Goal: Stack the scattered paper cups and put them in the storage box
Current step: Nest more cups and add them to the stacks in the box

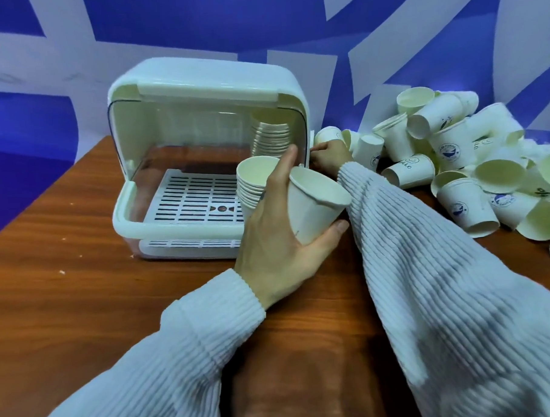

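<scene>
The white storage box (126,215) stands open on the brown table, its lid swung up. Inside at the right stand two stacks of paper cups: a back stack (272,136) and a front stack (255,184). My left hand (278,239) grips a single white paper cup (314,206), tilted, just right of the front stack. My right hand (328,157) reaches past the box's right side and touches a cup (327,135) at the edge of the scattered pile; whether its fingers close on it is hidden.
A big heap of loose paper cups (454,156) covers the right side of the table, some upright, some on their sides. A blue and white wall stands behind. Bare wood table (66,296) lies to the left and front of the box.
</scene>
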Demonstrator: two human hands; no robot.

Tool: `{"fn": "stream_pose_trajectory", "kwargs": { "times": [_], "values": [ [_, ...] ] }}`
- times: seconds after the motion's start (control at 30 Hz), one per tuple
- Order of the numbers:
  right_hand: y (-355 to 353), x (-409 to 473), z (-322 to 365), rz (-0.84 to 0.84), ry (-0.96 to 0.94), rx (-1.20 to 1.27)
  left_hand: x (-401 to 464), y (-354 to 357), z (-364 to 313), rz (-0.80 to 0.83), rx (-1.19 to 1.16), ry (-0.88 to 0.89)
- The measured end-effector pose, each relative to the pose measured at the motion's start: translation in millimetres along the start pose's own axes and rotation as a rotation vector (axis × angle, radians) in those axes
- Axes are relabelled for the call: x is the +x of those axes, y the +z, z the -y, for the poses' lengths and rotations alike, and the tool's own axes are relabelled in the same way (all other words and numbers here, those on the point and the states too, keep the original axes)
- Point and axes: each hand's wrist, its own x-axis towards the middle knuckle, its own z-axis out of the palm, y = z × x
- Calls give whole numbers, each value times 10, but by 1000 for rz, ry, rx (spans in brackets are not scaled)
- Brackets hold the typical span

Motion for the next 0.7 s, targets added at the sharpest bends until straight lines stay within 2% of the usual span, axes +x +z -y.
{"fn": "stream_pose_trajectory", "kwargs": {
  "times": [0.13,0.23,0.3,0.43,0.63,0.7],
  "values": [
    [-65,-204,-12,114,-58,-11,3,-14,-28,1,-9,-8],
    [-72,-309,26,123,-114,-51,3,-17,-53,2,-5,-11],
    [-72,-374,49,50,-116,-36,0,-16,-54,-5,-22,-5],
    [-175,-558,8,-249,-199,-79,7,-38,-37,-46,-59,-5],
    [-560,-1098,-87,-352,-371,-42,25,-98,-65,-86,-164,-12],
    [-693,-1315,-38,-445,-460,52,64,-164,-37,-163,-221,19]
  ]
}}
